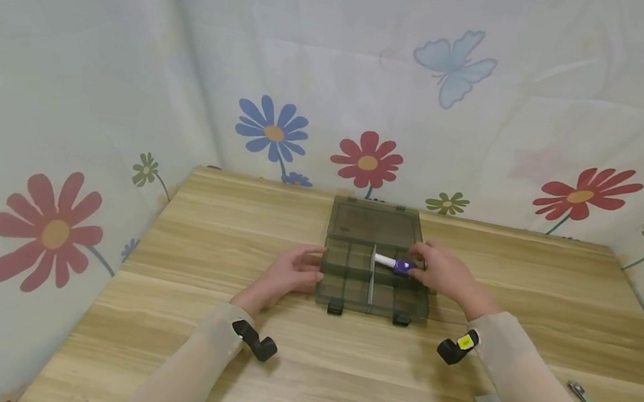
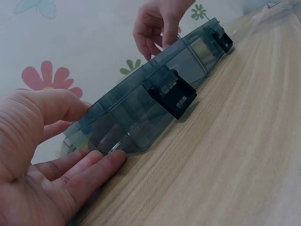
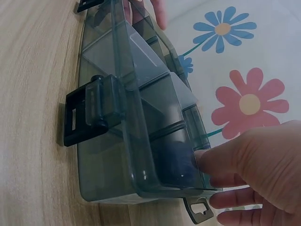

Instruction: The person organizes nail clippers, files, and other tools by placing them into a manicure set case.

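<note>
A translucent grey-green compartment box (image 1: 345,290) lies on the table with its lid (image 1: 376,225) folded back. My right hand (image 1: 444,270) pinches a nail polish bottle (image 1: 405,267), purple with a long white cap, over the right-hand compartments. The cap points left toward a pale divider (image 1: 372,282). Through the box wall in the right wrist view, the bottle (image 3: 181,162) shows as a dark blue shape near the thumb. My left hand (image 1: 288,272) rests against the box's left side, fingertips touching it. Fairly straight lower fingers (image 2: 96,176) lie by the box's corner.
Two black latches (image 1: 335,307) are on the box's front. A nail clipper (image 1: 585,399) lies on the wooden table (image 1: 335,379) at the right. A small pale strip (image 1: 487,400) is near the right forearm. A flowered curtain (image 1: 328,59) stands behind the table.
</note>
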A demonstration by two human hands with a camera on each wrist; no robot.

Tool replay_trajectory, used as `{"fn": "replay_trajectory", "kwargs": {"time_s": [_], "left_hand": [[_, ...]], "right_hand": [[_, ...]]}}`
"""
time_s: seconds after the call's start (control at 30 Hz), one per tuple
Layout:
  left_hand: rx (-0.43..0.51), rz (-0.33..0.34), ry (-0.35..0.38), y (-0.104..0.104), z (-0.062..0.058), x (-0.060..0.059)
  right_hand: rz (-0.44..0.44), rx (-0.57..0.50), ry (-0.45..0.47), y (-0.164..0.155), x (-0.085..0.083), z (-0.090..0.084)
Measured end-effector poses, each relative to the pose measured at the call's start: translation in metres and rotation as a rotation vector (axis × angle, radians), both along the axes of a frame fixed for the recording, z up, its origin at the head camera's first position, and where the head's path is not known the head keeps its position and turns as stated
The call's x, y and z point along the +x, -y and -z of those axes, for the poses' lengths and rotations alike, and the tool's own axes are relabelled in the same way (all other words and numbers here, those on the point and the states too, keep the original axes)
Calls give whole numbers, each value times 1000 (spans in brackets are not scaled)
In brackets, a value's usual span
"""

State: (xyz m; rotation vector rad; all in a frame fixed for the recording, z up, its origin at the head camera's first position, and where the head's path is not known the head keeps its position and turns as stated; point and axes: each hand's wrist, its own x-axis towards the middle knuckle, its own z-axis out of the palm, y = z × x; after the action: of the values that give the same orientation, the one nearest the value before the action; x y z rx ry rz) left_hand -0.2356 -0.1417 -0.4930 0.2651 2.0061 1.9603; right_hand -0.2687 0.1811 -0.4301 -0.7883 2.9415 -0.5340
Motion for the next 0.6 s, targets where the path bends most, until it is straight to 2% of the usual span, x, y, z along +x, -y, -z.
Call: {"fn": "replay_trajectory", "kwargs": {"time_s": [0.37, 0.5, 0.6], "left_hand": [[-9, 2, -4, -2, -5, -2], [-9, 0, 9, -1, -1, -2], [-12, 15, 18, -1, -1, -2]], "right_hand": [[21, -105, -32, -17, 13, -17], [26, -114, -35, -27, 19, -16], [61, -117, -15, -37, 24, -14]]}}
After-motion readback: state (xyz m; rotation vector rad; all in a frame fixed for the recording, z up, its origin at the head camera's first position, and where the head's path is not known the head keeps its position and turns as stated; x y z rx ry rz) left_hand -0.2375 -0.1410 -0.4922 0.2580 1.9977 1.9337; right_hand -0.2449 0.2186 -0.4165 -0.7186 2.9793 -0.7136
